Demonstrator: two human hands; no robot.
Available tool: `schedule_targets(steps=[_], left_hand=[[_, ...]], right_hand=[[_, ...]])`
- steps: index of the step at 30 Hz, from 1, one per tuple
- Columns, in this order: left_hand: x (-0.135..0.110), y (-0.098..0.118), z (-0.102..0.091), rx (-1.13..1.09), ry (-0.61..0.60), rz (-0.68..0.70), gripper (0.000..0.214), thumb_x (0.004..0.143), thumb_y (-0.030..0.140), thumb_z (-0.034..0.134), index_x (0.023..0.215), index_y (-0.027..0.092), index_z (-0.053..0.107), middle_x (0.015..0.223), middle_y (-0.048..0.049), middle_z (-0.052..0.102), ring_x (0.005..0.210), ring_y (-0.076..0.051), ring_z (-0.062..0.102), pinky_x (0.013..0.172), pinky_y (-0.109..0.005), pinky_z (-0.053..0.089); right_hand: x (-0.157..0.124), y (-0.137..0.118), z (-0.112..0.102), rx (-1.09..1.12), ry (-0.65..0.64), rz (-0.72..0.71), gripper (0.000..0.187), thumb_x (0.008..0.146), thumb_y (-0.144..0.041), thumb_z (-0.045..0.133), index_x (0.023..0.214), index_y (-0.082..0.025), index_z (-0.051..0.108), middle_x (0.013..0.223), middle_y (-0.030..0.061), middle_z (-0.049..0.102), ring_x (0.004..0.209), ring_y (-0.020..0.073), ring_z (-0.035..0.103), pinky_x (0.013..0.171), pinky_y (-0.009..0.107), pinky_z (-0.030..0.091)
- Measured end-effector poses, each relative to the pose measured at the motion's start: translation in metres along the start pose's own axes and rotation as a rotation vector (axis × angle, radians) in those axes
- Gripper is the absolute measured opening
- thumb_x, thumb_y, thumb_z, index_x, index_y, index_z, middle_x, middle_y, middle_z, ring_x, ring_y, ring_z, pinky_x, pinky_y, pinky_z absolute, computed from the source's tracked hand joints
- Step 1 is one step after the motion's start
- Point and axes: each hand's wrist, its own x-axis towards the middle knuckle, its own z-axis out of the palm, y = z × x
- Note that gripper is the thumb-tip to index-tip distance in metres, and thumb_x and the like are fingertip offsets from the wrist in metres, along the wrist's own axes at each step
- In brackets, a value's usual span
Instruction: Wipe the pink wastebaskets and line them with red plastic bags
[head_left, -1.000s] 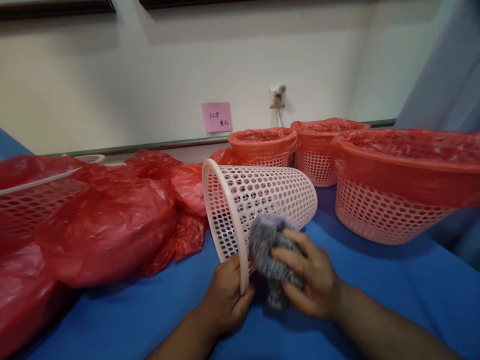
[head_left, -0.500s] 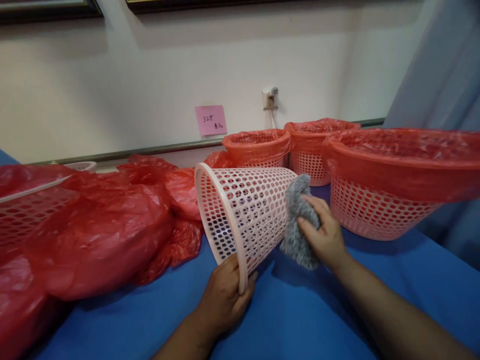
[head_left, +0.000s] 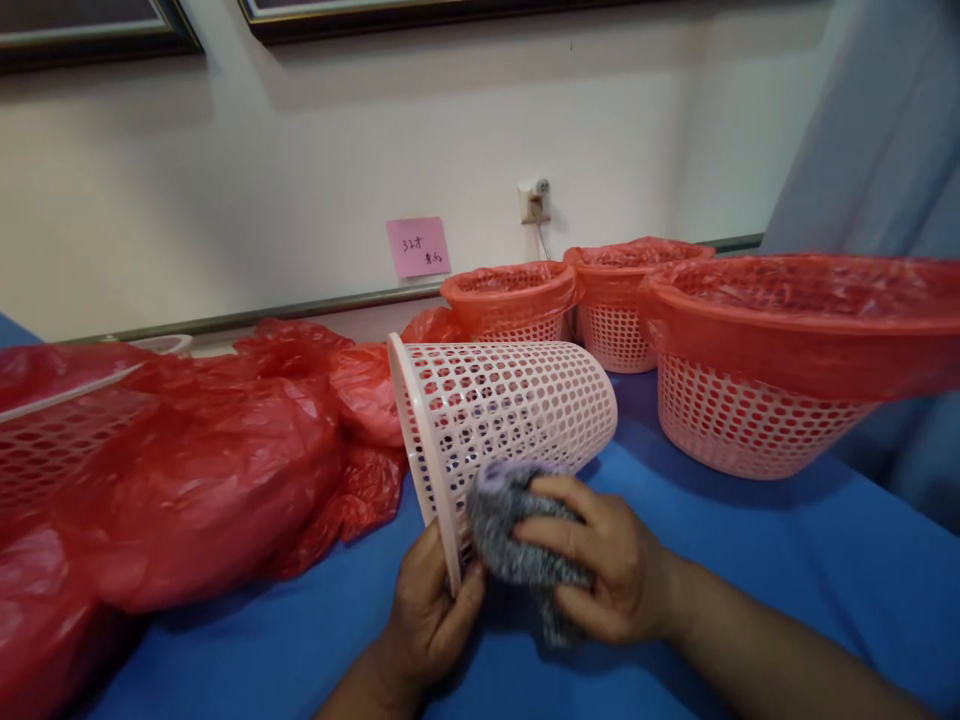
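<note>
A pale pink perforated plastic wastebasket (head_left: 517,390) lies on its side, its open mouth facing left. My left hand (head_left: 431,610) grips the lower part of its rim, thumb on the outside and fingers partly hidden behind the rim. In my right hand (head_left: 607,560) is a bunched grey fuzzy cleaning cloth (head_left: 517,535), pressed against the basket's near side close to the rim. The cloth's lower end hangs below my fingers.
Several wastebaskets with red liners stand to the right, among them a large near one (head_left: 757,410). Crumpled red plastic bags (head_left: 225,460) cover the left side of the blue table (head_left: 300,650). A wall socket (head_left: 534,202) and a pink note (head_left: 418,247) are behind.
My right hand has moved the cloth from the basket's base leftward and down to near the rim. The basket has turned slightly, and its base now shows uncovered.
</note>
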Motion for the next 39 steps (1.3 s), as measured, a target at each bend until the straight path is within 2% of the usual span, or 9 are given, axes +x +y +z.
schedule_targets(steps=[5,9,12,16,23,28,34,36,39], left_hand=[[-0.002,-0.002,0.002,0.071,-0.04,0.028,0.044,0.096,0.014,0.054,0.139,0.022,0.061,0.128,-0.0127,0.07,0.119,-0.029,0.068,0.1,-0.043,0.06],[0.001,0.003,0.003,0.109,-0.078,0.093,0.043,0.089,0.008,0.058,0.131,0.02,0.064,0.118,-0.0126,0.073,0.108,-0.025,0.072,0.092,-0.035,0.062],[0.004,0.006,0.005,0.093,-0.097,0.097,0.035,0.086,0.007,0.06,0.118,0.02,0.067,0.11,-0.0103,0.073,0.1,-0.023,0.073,0.087,-0.032,0.062],[0.007,0.008,0.01,0.055,-0.181,0.054,0.027,0.086,0.009,0.059,0.11,0.02,0.065,0.11,-0.0107,0.071,0.1,-0.024,0.071,0.088,-0.033,0.061],[0.008,0.009,0.015,-0.062,-0.273,0.039,0.014,0.086,0.016,0.053,0.092,0.021,0.065,0.098,-0.0073,0.07,0.084,-0.021,0.068,0.076,-0.032,0.058],[0.011,0.006,0.01,0.017,-0.31,-0.012,0.034,0.089,0.012,0.049,0.117,0.022,0.065,0.118,-0.0107,0.07,0.109,-0.026,0.069,0.097,-0.04,0.058],[0.003,-0.007,0.009,0.125,-0.332,-0.053,0.035,0.09,0.01,0.048,0.114,0.021,0.071,0.104,-0.0101,0.071,0.092,-0.024,0.07,0.092,-0.039,0.061],[0.001,-0.012,0.011,0.185,-0.348,-0.074,0.041,0.089,0.01,0.049,0.121,0.021,0.071,0.109,-0.0117,0.071,0.097,-0.025,0.069,0.093,-0.041,0.061],[-0.001,-0.015,0.015,0.267,-0.376,-0.136,0.047,0.089,0.01,0.049,0.129,0.024,0.07,0.112,-0.0119,0.071,0.1,-0.027,0.067,0.094,-0.044,0.06]], right_hand=[[-0.002,0.048,-0.021,-0.232,0.502,0.548,0.046,0.083,-0.024,0.059,0.129,-0.023,0.065,0.129,0.0127,0.063,0.122,0.0307,0.063,0.108,0.054,0.05],[-0.003,0.081,-0.037,-0.192,0.59,0.838,0.048,0.082,-0.033,0.061,0.127,-0.018,0.067,0.12,0.014,0.068,0.115,0.0328,0.065,0.107,0.059,0.048],[-0.002,0.075,-0.034,-0.241,0.548,0.735,0.047,0.083,-0.03,0.06,0.128,-0.019,0.066,0.124,0.0137,0.065,0.119,0.0319,0.063,0.109,0.057,0.048],[-0.001,0.034,-0.016,-0.236,0.347,0.372,0.054,0.084,-0.02,0.059,0.138,-0.024,0.058,0.139,0.0127,0.055,0.129,0.0301,0.058,0.108,0.05,0.051],[-0.003,-0.015,-0.001,-0.093,0.159,-0.153,0.062,0.079,-0.02,0.054,0.141,-0.02,0.053,0.144,0.0127,0.045,0.108,0.0225,0.066,0.081,0.034,0.063],[0.0,0.014,-0.009,-0.191,0.342,0.22,0.055,0.082,-0.02,0.057,0.137,-0.025,0.059,0.14,0.012,0.054,0.125,0.0286,0.061,0.101,0.046,0.057],[0.005,0.064,-0.035,0.104,0.705,0.904,0.048,0.082,-0.039,0.065,0.126,-0.019,0.067,0.117,0.0119,0.072,0.108,0.032,0.069,0.102,0.057,0.052],[0.005,0.061,-0.035,0.138,0.723,0.891,0.047,0.084,-0.039,0.064,0.127,-0.019,0.066,0.118,0.0117,0.073,0.108,0.0318,0.069,0.102,0.057,0.053],[0.002,0.034,-0.022,-0.053,0.564,0.53,0.045,0.083,-0.025,0.062,0.128,-0.023,0.065,0.132,0.0112,0.064,0.123,0.0311,0.063,0.109,0.054,0.049]])
